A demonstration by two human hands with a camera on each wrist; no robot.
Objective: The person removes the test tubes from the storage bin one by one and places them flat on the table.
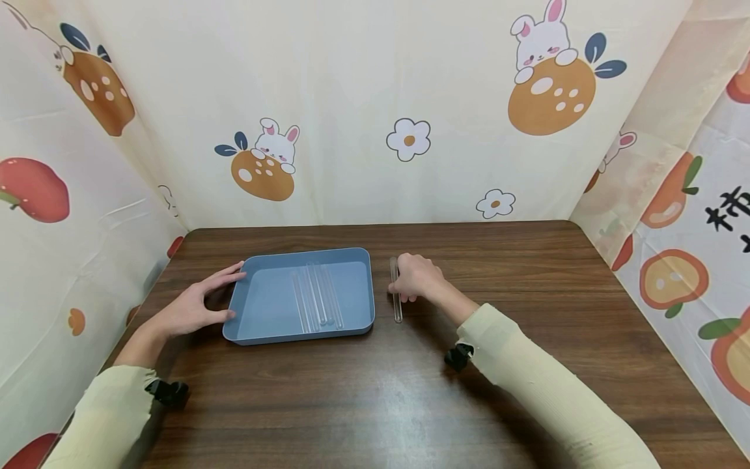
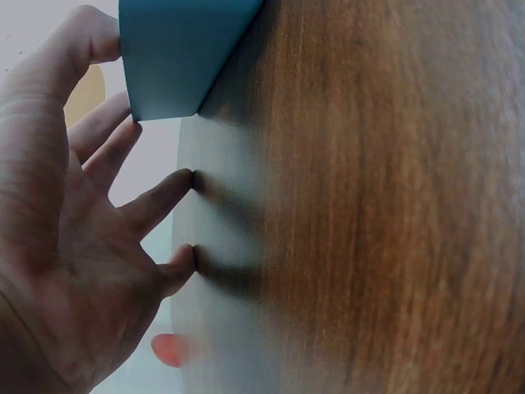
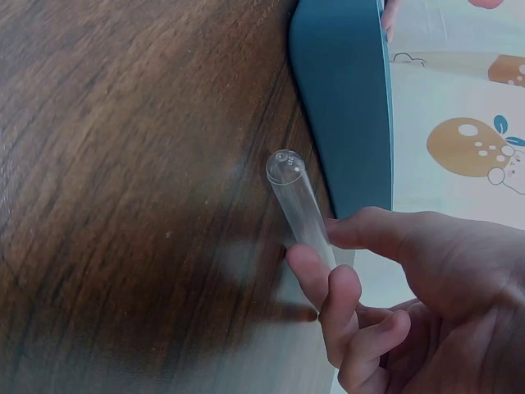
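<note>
A shallow blue tray [image 1: 269, 337] lies on the table, with several clear glass test tubes [image 1: 318, 296] side by side in it. My left hand [image 1: 196, 305] is spread at the tray's left end, thumb and a fingertip touching its rim. In the left wrist view, two other fingertips rest on the tabletop. Just right of the tray, my right hand [image 1: 417, 279] pinches another test tube [image 3: 297, 193] between thumb and fingers. That tube's rounded end points toward the front; the fingers hide part of its length.
The brown wooden table [image 1: 328, 410] extends in front of the tray and to its right. A printed curtain [image 1: 351, 78] with rabbits, fruit and flowers hangs along the back edge and both sides. Black wrist straps [image 1: 459, 357] sit at the sleeve cuffs.
</note>
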